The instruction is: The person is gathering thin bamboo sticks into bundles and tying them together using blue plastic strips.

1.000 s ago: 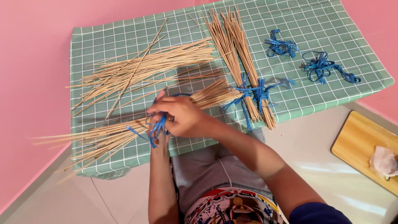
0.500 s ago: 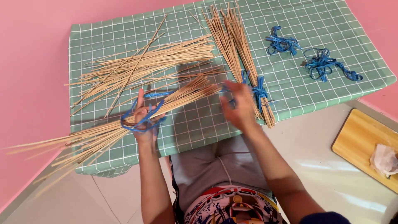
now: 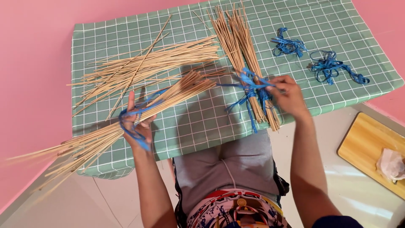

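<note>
Pink walls and a pale floor frame a table (image 3: 202, 126) spread with a green cloth checked in white lines. Nearest the camera, the left hand (image 3: 137, 122) is closed around a bundle of thin tan sticks (image 3: 126, 126), a blue ribbon (image 3: 135, 116) wrapped round hand and sticks together. That bundle lies slantwise, its upper ends resting on the cloth near the table's middle, its lower ends jutting past the left edge, where they blur and fan out. The right hand (image 3: 287, 95) pinches a blue ribbon strand (image 3: 249, 82) that ties a second stick bundle (image 3: 247, 63); this one runs from the far edge to the near edge, and loose blue tails hang from its knot. Further back, a loose heap of sticks (image 3: 147, 65) spreads over the left half of the cloth, just beside the held bundle. Two tangles of blue ribbon (image 3: 312, 57) lie on the right, well apart from both hands. Off the table, on the floor at right, a wooden board (image 3: 363, 143) carries a crumpled clear bag (image 3: 392, 164), cut off by the frame edge.
</note>
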